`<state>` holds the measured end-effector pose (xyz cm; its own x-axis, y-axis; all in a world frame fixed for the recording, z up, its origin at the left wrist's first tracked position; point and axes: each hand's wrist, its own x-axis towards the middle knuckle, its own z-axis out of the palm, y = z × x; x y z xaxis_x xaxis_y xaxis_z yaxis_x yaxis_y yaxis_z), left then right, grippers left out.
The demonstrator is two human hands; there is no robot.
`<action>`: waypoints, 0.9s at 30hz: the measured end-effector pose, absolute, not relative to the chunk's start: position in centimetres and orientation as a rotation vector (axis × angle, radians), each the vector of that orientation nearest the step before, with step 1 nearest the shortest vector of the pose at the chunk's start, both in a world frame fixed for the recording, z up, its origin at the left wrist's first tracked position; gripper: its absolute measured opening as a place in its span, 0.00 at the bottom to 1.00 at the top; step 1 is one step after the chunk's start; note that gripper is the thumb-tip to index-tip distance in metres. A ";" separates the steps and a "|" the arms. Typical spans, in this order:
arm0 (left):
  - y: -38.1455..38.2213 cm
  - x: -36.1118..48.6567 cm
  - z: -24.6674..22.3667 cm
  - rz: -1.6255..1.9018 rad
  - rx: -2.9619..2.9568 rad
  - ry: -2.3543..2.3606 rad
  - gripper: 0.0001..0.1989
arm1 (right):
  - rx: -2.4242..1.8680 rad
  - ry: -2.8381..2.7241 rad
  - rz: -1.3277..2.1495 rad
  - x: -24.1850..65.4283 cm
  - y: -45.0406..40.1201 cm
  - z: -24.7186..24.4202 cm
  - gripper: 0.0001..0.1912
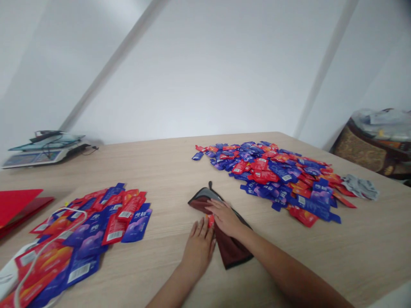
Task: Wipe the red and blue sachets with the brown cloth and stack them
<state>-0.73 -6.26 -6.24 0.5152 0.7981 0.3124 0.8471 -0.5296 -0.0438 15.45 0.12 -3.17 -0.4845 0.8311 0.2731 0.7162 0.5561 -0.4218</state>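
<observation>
A dark maroon mesh pouch with black edging [233, 250] lies on the light wooden table [167, 171]. My right hand [224, 218] rests flat over the pouch's upper part, fingers extended. Close against the pouch's left edge is my left hand [199, 244], its fingers stretched out on the tabletop. Between the two hands a small bit of a red packet [210, 220] shows; the rest of it is hidden. Neither hand is wrapped round anything.
Red and blue packets form a large pile [266, 171] at the right and a smaller one [90, 231] at the left. A grey cloth [361, 187], a red folder [19, 205], a white scale [41, 156] and a patterned chair [359, 145] surround them.
</observation>
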 end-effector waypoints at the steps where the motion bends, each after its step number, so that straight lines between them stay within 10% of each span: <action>1: -6.3 -0.8 -6.2 -0.376 -2.562 -1.402 0.22 | -1.324 -2.322 0.334 15.5 1.1 -3.0 0.23; 27: -5.2 3.2 -2.9 -0.353 -2.329 -1.709 0.24 | -1.138 -1.440 1.193 19.9 0.5 -4.9 0.12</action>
